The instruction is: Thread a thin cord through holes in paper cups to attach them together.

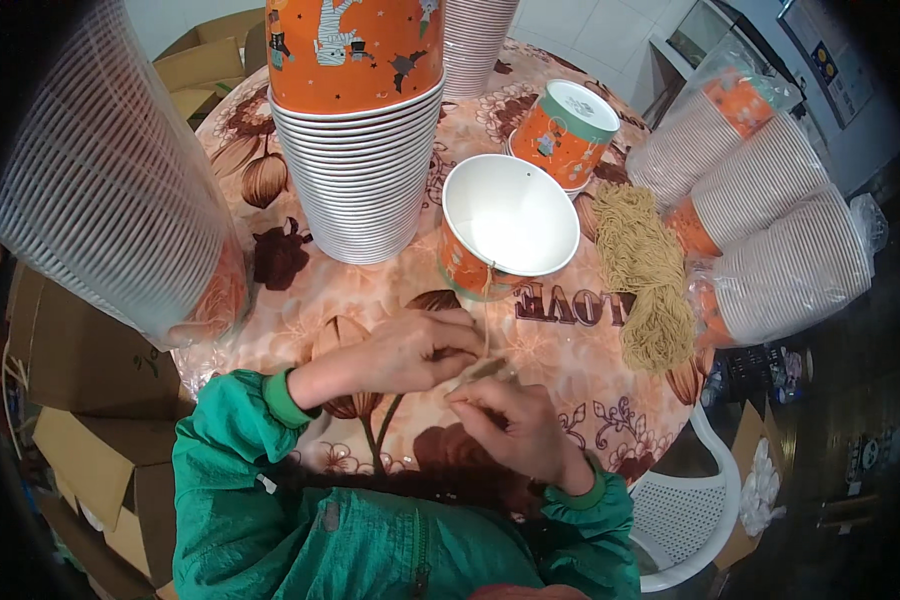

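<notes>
Just beyond my hands stands an orange and green paper tub (460,265), its white inside facing up. A thin tan cord (488,290) comes out of its near side and runs down to the fingertips of my left hand (420,350), which are closed on it. Lower and to the right, my right hand (518,425) is closed in a pinch, close to the left fingers; what lies between its fingertips is too small to make out. To the right of the tub lies a bundle of tan cords (650,285).
A tall stack of tubs (355,170) stands behind my left hand, and a bagged stack (130,200) leans at the left. An upside-down tub (560,135) sits behind the open one. More bagged stacks (770,250) lie at the right, above a white chair (685,510).
</notes>
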`<action>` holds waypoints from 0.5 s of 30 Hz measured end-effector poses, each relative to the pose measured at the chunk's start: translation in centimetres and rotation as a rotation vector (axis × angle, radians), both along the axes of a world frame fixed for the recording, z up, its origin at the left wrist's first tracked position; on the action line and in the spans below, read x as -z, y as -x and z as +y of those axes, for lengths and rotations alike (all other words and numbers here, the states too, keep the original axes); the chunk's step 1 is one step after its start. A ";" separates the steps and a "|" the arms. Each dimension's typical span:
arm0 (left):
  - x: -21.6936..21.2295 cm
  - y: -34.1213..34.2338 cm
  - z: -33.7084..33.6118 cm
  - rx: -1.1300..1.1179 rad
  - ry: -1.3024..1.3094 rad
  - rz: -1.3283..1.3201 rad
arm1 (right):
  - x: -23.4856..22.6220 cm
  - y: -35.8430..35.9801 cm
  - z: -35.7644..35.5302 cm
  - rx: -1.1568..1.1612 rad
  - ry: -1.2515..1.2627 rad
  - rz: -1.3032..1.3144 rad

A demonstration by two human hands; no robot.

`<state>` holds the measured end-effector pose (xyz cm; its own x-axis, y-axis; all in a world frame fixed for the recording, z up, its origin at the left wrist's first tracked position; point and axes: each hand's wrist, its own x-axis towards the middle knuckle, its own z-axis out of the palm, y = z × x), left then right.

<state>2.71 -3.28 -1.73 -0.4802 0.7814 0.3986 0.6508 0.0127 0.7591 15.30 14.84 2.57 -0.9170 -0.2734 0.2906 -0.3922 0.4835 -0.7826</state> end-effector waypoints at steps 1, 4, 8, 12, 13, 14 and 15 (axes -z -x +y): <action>-0.3 -0.4 0.3 0.018 -0.035 0.018 | -1.3 0.3 0.2 0.001 -0.003 0.004; -1.0 -1.2 2.8 -0.164 -0.325 0.167 | -4.2 1.6 1.1 0.033 0.001 0.129; -3.6 -0.9 4.2 -0.325 -0.387 0.138 | -6.7 3.1 2.7 0.235 0.042 0.016; -3.9 -0.4 5.2 -0.419 -0.283 0.133 | -4.7 5.8 4.4 0.422 0.203 0.040; -3.8 -0.3 5.2 -0.447 -0.244 0.171 | -4.0 6.4 5.1 0.434 0.238 0.057; -3.8 -0.2 5.2 -0.475 -0.205 0.210 | -3.8 6.9 5.7 0.435 0.257 0.066; -3.8 0.1 5.1 -0.469 -0.204 0.207 | -3.5 7.3 6.4 0.432 0.279 0.071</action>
<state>2.61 1.81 2.04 -0.6539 0.3996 0.6424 0.7466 0.2035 0.6334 7.96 21.24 6.11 -0.9043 0.2227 0.3641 -0.2599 0.3895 -0.8836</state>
